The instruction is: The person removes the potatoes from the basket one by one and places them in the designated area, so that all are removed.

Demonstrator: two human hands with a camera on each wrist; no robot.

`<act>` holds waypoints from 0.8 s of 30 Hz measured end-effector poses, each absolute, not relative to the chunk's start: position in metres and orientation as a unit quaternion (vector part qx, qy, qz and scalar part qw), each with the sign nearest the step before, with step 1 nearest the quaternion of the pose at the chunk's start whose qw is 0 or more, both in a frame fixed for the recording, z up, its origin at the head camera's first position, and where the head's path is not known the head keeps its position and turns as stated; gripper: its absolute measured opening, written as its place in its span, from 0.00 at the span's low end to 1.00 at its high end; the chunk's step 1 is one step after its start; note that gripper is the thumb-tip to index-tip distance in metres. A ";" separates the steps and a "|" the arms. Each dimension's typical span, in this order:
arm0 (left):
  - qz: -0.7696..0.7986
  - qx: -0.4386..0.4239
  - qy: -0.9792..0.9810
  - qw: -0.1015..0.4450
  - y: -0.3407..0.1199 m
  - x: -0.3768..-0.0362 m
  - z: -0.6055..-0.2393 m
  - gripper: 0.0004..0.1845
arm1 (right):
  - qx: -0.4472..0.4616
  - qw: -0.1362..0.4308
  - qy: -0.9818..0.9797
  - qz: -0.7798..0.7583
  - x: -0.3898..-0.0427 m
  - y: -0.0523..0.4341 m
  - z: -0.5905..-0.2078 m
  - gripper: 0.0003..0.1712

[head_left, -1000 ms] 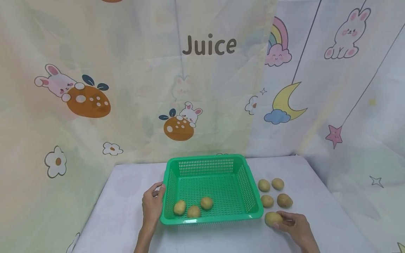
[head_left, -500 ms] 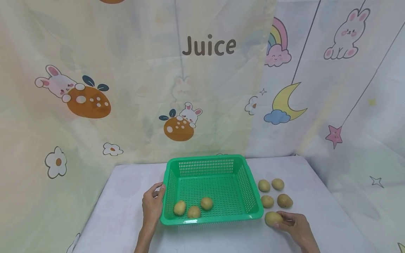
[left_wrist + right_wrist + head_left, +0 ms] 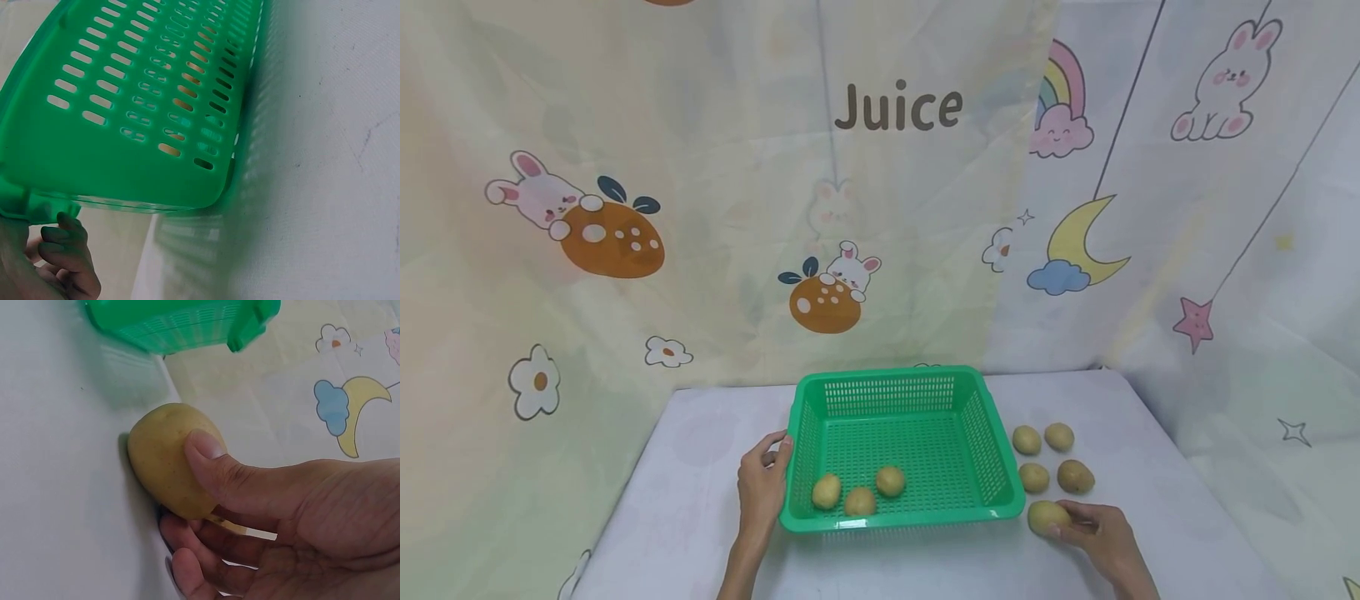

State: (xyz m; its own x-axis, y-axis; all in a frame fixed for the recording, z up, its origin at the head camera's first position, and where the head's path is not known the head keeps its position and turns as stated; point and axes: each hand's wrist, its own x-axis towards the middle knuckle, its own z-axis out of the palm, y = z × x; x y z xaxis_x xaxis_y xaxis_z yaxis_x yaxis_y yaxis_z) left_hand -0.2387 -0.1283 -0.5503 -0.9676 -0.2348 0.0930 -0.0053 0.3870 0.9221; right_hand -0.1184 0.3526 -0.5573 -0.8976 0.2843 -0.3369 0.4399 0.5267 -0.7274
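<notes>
A green slotted basket [image 3: 992, 446] stands mid-table and holds three potatoes [image 3: 859, 502]. My left hand [image 3: 762, 482] grips its left rim; in the left wrist view the curled fingers [image 3: 62, 247] sit under the rim beside the basket wall [image 3: 137, 106]. Just right of the basket's front corner, my right hand [image 3: 1093, 533] grips a potato [image 3: 1047, 517] lying on the table. The right wrist view shows the thumb [image 3: 209, 459] over that potato [image 3: 165, 456], the other fingers curled beneath it, and the basket corner [image 3: 187, 322] beyond.
Several more potatoes [image 3: 1052, 457] lie on the white table [image 3: 700, 433] right of the basket, behind my right hand. A cartoon-printed curtain [image 3: 880, 183] hangs close behind the table and along its right side.
</notes>
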 end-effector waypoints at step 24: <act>-0.542 0.081 -0.830 0.101 -0.127 -0.239 -0.549 0.23 | 0.224 0.107 0.862 -0.441 -0.119 0.352 -0.553 0.42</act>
State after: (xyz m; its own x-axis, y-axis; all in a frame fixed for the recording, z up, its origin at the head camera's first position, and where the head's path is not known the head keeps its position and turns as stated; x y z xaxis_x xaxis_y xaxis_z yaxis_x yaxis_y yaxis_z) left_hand -0.2391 -0.1274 -0.5489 -0.9664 -0.2441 0.0799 -0.0250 0.3990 0.9166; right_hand -0.1189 0.3524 -0.5526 -0.8770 0.2912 -0.3823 0.4804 0.5107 -0.7130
